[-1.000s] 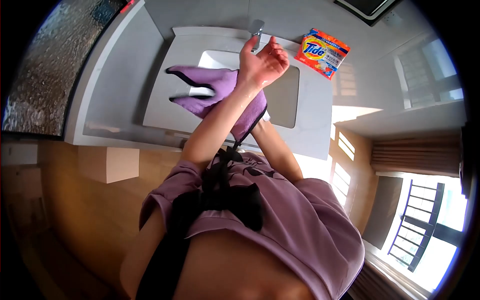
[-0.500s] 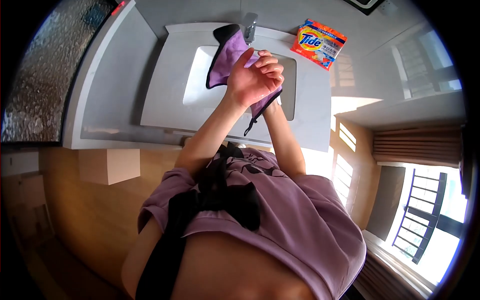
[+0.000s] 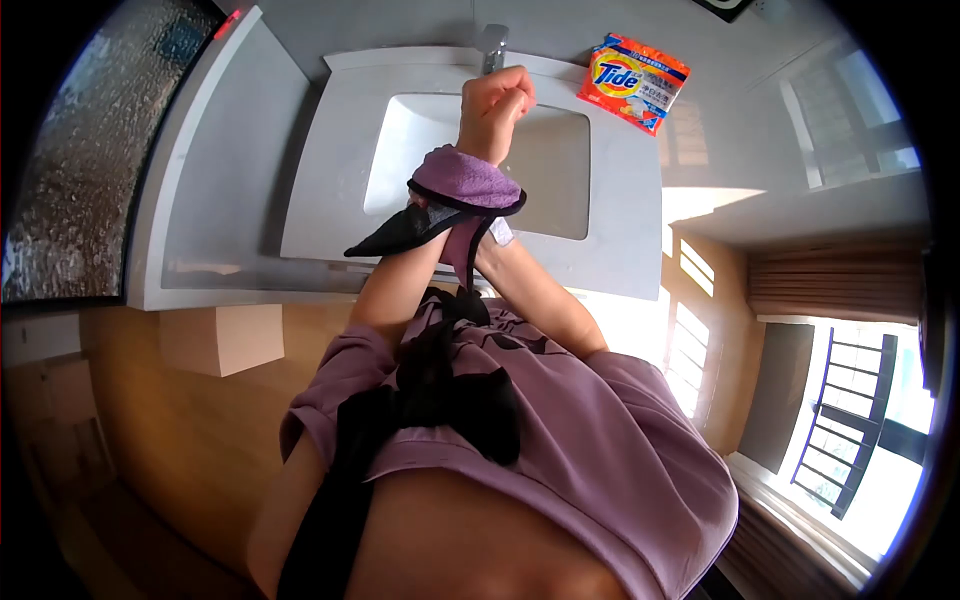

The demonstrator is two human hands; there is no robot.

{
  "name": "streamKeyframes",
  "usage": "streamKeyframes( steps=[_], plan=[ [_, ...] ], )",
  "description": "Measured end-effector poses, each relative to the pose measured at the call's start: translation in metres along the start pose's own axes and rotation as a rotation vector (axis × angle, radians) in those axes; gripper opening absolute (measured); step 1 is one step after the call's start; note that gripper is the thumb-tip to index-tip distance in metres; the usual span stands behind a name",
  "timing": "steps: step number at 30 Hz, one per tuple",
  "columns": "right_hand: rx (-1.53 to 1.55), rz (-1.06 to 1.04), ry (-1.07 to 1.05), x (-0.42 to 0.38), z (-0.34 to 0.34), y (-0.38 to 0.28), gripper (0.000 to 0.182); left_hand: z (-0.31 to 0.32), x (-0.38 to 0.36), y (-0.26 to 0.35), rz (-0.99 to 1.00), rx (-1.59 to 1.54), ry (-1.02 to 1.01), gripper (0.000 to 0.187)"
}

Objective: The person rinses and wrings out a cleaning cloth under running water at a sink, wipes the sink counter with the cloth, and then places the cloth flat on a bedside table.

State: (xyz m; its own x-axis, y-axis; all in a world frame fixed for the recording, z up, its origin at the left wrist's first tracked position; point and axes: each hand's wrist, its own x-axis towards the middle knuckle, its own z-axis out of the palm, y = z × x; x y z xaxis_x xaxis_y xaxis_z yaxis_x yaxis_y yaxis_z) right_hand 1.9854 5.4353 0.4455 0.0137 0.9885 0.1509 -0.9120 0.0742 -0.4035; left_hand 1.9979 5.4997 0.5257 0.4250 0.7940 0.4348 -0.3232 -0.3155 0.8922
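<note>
The fingers (image 3: 508,88) of the left hand (image 3: 495,105) are clenched into an empty fist, raised over the basin. I cannot tell how the right hand (image 3: 486,252) is set, because its fingers are hidden under the cloth.

From here I see the pale grey bench (image 3: 230,200) running across the top of the view. The white sink (image 3: 420,130) is set into it, directly below the raised fist.

The purple cloth (image 3: 465,180) with dark edging is wrapped around the left wrist, just under the fist. One dark corner hangs out to the left, and a small white label shows at its right side. The right forearm comes up from below and meets the cloth there.

An orange detergent packet (image 3: 632,80) lies on the bench, right of the sink's back edge and well apart from both hands. The metal tap (image 3: 492,45) stands at the back of the sink, just beyond the fist.
</note>
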Motion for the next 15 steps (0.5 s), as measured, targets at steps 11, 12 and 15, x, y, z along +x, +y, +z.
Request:
streamKeyframes(
  steps=[11, 12, 15],
  plan=[
    [-1.468, -0.373, 0.020, 0.016, -0.008, -0.044, 0.034, -0.010, -0.004, 0.006, -0.508, -1.836, -0.189, 0.016],
    [-1.223, -0.497, 0.083, 0.023, -0.017, -0.041, 0.034, -0.008, -0.006, 0.011, -0.547, -1.807, -0.215, 0.017],
    [-0.903, -0.531, 0.082, 0.030, -0.044, -0.046, 0.033, -0.007, -0.012, -0.007, -0.537, -1.811, -0.311, 0.017]
  ],
)
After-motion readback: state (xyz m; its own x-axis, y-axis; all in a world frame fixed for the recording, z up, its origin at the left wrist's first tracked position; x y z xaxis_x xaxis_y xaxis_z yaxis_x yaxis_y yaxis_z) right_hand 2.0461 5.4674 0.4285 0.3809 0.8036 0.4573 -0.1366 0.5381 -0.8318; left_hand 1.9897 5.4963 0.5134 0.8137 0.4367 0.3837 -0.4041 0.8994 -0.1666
